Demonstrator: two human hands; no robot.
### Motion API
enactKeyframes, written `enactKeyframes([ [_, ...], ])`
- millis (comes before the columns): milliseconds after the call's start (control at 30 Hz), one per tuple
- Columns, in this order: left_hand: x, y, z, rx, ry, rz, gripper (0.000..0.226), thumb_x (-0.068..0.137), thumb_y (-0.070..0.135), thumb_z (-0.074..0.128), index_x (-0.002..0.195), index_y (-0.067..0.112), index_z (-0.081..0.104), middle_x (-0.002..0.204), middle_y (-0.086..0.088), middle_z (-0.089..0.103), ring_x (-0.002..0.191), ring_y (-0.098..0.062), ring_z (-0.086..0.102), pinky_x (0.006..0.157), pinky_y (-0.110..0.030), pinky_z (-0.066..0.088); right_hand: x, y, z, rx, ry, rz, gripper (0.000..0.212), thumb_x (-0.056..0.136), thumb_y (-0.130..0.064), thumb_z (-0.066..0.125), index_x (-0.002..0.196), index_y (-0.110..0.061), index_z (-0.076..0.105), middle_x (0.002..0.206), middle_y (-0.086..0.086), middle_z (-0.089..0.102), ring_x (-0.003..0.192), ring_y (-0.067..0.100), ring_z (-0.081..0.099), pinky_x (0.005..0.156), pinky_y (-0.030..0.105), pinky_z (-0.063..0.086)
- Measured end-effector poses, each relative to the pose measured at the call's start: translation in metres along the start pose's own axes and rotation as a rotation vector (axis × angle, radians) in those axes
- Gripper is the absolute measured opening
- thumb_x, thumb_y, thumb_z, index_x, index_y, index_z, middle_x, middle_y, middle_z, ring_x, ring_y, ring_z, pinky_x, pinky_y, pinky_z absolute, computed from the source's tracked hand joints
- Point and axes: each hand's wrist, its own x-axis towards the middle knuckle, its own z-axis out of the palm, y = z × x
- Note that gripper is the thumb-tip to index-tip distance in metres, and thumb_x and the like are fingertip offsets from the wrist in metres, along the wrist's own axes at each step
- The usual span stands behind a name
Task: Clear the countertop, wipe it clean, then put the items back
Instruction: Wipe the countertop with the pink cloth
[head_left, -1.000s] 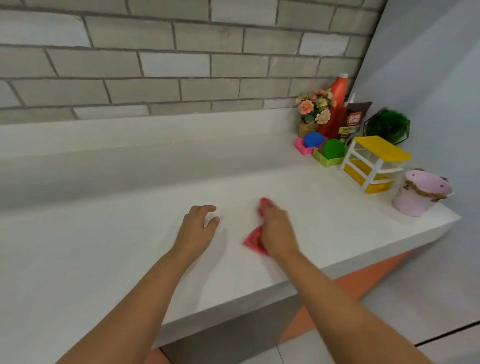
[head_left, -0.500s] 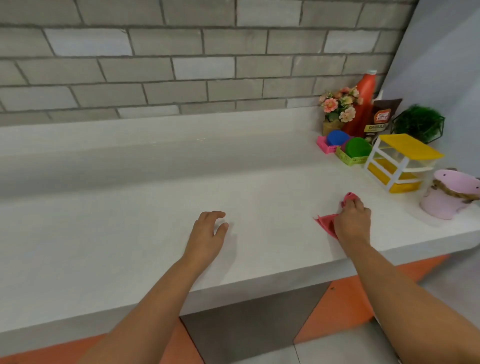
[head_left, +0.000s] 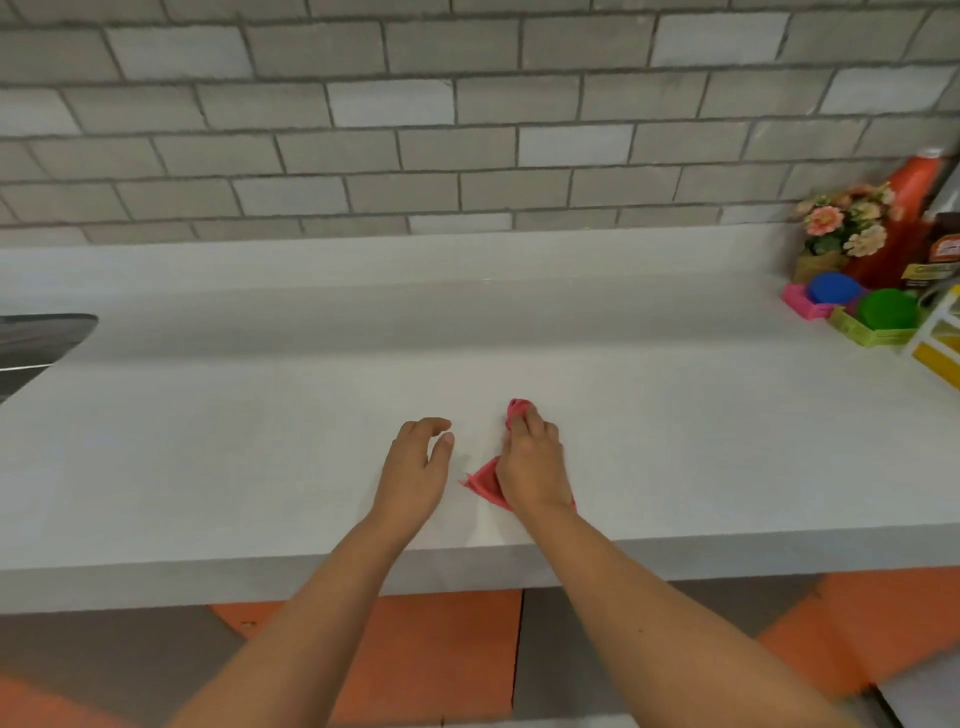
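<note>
Cloth (head_left: 485, 486), red, lies under the right hand (head_left: 532, 467). Its fingers (head_left: 525, 423) are bent down over the fabric and bunch it against the countertop (head_left: 260, 415). One tuft shows just past the fingertips, on the wall side. A pointed corner sticks out beneath the heel of the hand, toward the other hand. The palm hides the rest.

Judgement: a palm-down, curled hold lets the hand press and drag the cloth without it slipping out. This is a wiping grip, not a carrying one.

Left hand (head_left: 415, 467) holds nothing. Its fingers (head_left: 434, 423) are loosely curved, with the thumb apart from them. The hand is just beside the cloth corner but does not touch it. Cannot tell whether the fingertips rest on the surface or hover over it. Probably a brace while the other arm works.

Outward from the fingers, white surface runs back to the raised ledge and the grey brick wall (head_left: 467, 130). Far out on the right-hand side, well apart from the cloth, items crowd the corner:
- flower pot (head_left: 841, 228)
- orange bottle (head_left: 909, 208)
- brown pouch (head_left: 943, 249)
- blue piece (head_left: 834, 291) in a pink tray
- green piece (head_left: 883, 309) in a green tray
- edge of a yellow-and-white rack (head_left: 940, 343)

Judgement: they are bunched there to free the wiping area. The wipe is under way and the putting back is not yet done.

Far out on the left-hand side is a dark grey edge (head_left: 41, 338), perhaps a sink. Too little shows to tell.
</note>
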Motion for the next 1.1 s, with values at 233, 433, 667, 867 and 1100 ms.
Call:
enactKeyframes([
  [233, -0.005, -0.024, -0.038, -0.014, 0.002, 0.031, 0.029, 0.098, 0.019, 0.039, 0.122, 0.012, 0.055, 0.125, -0.003, 0.055, 0.105, -0.011, 0.05, 0.088, -0.019, 0.035, -0.01, -0.054, 0.016, 0.248, -0.091, -0.044, 0.044, 0.1, -0.014, 0.031, 0.144, -0.01, 0.034, 0.15, 0.004, 0.035, 0.134, 0.025, 0.035, 0.112, 0.028, 0.027],
  [433, -0.001, -0.004, -0.027, -0.107, -0.075, 0.095, 0.025, 0.097, 0.018, 0.042, 0.116, 0.012, 0.058, 0.114, 0.001, 0.059, 0.096, -0.008, 0.051, 0.079, -0.013, 0.036, -0.018, -0.037, -0.025, 0.297, -0.192, 0.019, 0.039, 0.098, -0.01, 0.033, 0.135, -0.007, 0.048, 0.139, 0.012, 0.047, 0.129, 0.026, 0.044, 0.105, 0.028, 0.03],
  [667, -0.003, 0.043, 0.023, -0.218, -0.255, 0.122, 0.024, 0.097, 0.018, 0.042, 0.115, 0.016, 0.057, 0.103, -0.003, 0.063, 0.094, -0.015, 0.061, 0.08, -0.021, 0.044, -0.043, 0.014, -0.075, 0.305, -0.134, 0.16, 0.034, 0.098, -0.011, 0.036, 0.123, -0.009, 0.059, 0.127, 0.008, 0.06, 0.117, 0.02, 0.055, 0.094, 0.022, 0.038],
  [867, -0.015, 0.095, 0.084, -0.255, -0.381, 0.216, 0.019, 0.097, 0.018, 0.041, 0.103, 0.018, 0.059, 0.086, 0.003, 0.065, 0.077, -0.004, 0.062, 0.061, -0.008, 0.042, -0.064, 0.079, -0.118, 0.341, -0.052, 0.305, 0.031, 0.098, -0.015, 0.039, 0.117, -0.01, 0.063, 0.115, 0.009, 0.066, 0.096, 0.021, 0.061, 0.084, 0.028, 0.047],
  [1100, -0.027, 0.167, 0.165, -0.284, -0.494, 0.276, 0.016, 0.097, 0.021, 0.041, 0.097, 0.024, 0.057, 0.086, 0.003, 0.066, 0.08, -0.01, 0.064, 0.066, -0.015, 0.045, -0.081, 0.166, -0.171, 0.3, 0.042, 0.42, 0.032, 0.097, -0.013, 0.038, 0.115, -0.009, 0.064, 0.113, 0.01, 0.066, 0.101, 0.025, 0.063, 0.076, 0.025, 0.044],
])
